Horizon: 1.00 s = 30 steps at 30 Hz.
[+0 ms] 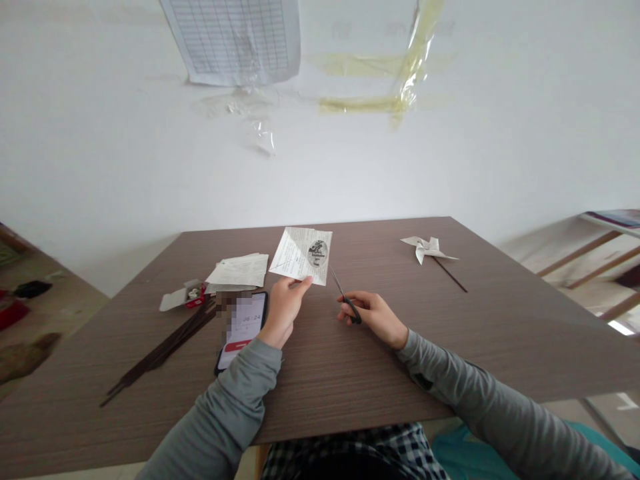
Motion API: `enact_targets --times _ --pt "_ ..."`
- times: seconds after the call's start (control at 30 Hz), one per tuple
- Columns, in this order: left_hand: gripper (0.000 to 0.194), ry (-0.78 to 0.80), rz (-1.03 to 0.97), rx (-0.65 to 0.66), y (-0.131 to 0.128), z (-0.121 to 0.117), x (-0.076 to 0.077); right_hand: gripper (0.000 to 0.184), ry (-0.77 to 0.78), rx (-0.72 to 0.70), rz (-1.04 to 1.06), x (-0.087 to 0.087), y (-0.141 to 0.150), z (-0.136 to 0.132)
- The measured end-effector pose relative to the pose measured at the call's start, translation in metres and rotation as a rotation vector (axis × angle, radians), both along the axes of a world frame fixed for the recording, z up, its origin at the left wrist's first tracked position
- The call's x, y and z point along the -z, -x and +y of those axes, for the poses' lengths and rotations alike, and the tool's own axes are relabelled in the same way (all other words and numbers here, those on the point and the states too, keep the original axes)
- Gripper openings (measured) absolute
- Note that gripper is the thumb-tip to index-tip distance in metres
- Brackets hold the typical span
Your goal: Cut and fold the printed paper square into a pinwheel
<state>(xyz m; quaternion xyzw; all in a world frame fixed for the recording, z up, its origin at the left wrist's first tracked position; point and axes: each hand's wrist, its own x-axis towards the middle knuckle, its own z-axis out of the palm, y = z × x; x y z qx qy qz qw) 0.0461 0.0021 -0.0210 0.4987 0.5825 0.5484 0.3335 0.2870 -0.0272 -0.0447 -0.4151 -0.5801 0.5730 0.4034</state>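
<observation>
My left hand (285, 303) pinches the lower edge of a printed square of paper (301, 255) and holds it up above the brown wooden table (350, 360). My right hand (373, 313) grips the handles of small dark scissors (343, 293). Their blades point up and left toward the paper's right corner, close to it but apart from it.
A phone (243, 329) with a lit screen lies under my left wrist. Left of it lie a bundle of thin dark sticks (165, 350), a small open box (183, 295) and loose paper sheets (240, 271). A paper pinwheel on a stick (429, 249) lies at the far right.
</observation>
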Motion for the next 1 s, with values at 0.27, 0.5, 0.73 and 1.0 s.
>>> enact_targets --times 0.27,0.5,0.73,1.0 --pt "0.028 0.005 0.006 -0.008 0.0047 0.0025 -0.0009 0.050 0.004 -0.114 -0.041 -0.0054 -0.0039 -0.0016" --pt "0.028 -0.018 -0.037 0.045 0.0012 0.0004 -0.0022 0.053 0.034 -0.145 -0.038 -0.0052 -0.0022 -0.0019" --pt "0.034 -0.018 -0.075 0.049 -0.0002 0.0004 0.0007 0.053 0.032 -0.141 -0.023 -0.0073 -0.0018 -0.0027" --pt "0.040 -0.016 -0.096 0.042 -0.0007 0.0009 0.0024 0.053 0.049 -0.135 -0.017 -0.0087 -0.0010 -0.0034"
